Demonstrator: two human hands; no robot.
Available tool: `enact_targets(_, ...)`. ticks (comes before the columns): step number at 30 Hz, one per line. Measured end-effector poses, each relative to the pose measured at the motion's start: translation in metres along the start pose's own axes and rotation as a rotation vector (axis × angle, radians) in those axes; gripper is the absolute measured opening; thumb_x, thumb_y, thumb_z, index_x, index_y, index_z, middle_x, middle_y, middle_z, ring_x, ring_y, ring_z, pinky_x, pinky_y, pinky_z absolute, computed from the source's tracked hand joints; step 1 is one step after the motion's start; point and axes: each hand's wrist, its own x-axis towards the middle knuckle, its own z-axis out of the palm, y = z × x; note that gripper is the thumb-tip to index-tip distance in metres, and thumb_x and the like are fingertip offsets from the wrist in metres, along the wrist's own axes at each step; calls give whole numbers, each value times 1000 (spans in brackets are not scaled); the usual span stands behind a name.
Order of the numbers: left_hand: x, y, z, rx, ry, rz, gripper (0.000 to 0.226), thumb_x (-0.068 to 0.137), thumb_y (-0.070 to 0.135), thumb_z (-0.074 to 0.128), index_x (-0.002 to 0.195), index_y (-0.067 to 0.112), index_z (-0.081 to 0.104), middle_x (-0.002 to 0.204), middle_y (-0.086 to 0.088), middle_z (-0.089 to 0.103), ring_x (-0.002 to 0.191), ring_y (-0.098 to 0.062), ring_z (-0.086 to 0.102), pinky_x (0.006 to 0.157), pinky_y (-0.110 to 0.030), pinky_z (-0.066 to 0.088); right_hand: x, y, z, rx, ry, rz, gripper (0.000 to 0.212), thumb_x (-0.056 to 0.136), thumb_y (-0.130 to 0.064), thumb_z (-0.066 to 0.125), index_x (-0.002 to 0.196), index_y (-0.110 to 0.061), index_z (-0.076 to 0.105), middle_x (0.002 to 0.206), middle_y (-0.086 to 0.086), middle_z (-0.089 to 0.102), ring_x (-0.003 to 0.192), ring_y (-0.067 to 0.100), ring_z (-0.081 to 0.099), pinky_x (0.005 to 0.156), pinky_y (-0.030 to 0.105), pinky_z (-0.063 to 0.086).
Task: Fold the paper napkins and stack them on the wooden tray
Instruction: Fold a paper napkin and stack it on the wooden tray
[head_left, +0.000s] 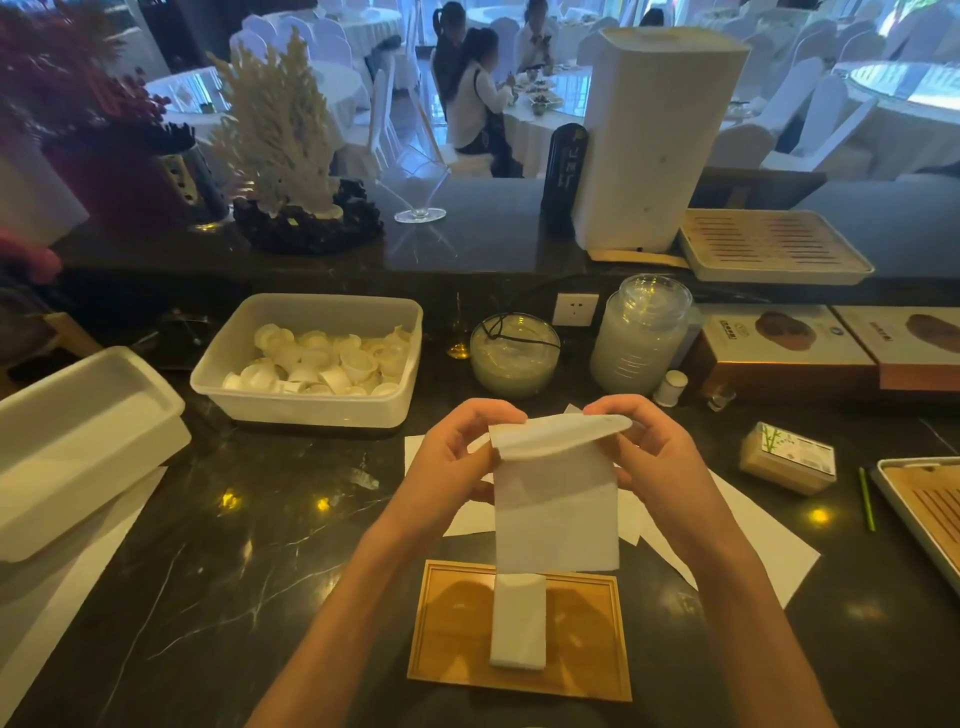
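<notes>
Progress so far: one folded napkin (518, 621) lies on the wooden tray (587, 639) at lower centre, so the stack is barely begun — several loose sheets (753, 540) wait on the dark surface (260, 519) to the right. My left hand (447, 462) and right hand (654, 452) are raised at centre frame, forearms converging from the bottom edge. My fingers (498, 410) are closed on the upper edge of an unfolded napkin (556, 509), which hangs down above the tray — its top turned over, fold unfinished.
</notes>
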Motion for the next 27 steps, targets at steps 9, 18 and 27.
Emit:
enact_targets(9, 1, -1, -2, -4, 70, 54, 29, 99, 16, 62, 97, 40, 77, 108, 17, 75, 108, -5, 70, 68, -24, 62, 1, 6, -2, 23, 22, 70, 17, 92, -19, 68, 91, -35, 75, 98, -15, 76, 95, 4, 72, 64, 21, 60)
enact_targets(18, 2, 0, 0, -134, 46, 79, 27, 104, 16, 51, 100, 32, 72, 118, 11, 73, 113, -13, 69, 76, -27, 62, 1, -3, -1, 203, -15, 145, 29, 102, -14, 45, 91, -14, 72, 106, 6, 71, 102, 21, 68, 67, 23, 59)
enact_targets(27, -7, -6, 12, -171, -23, -158, 63, 74, 81, 58, 123, 41, 59, 118, 13, 74, 110, -16, 73, 82, -35, 64, -1, -5, 2, 8, 43, 56, 24, 90, -26, 70, 104, -45, 67, 114, -12, 71, 109, 14, 67, 87, 33, 61)
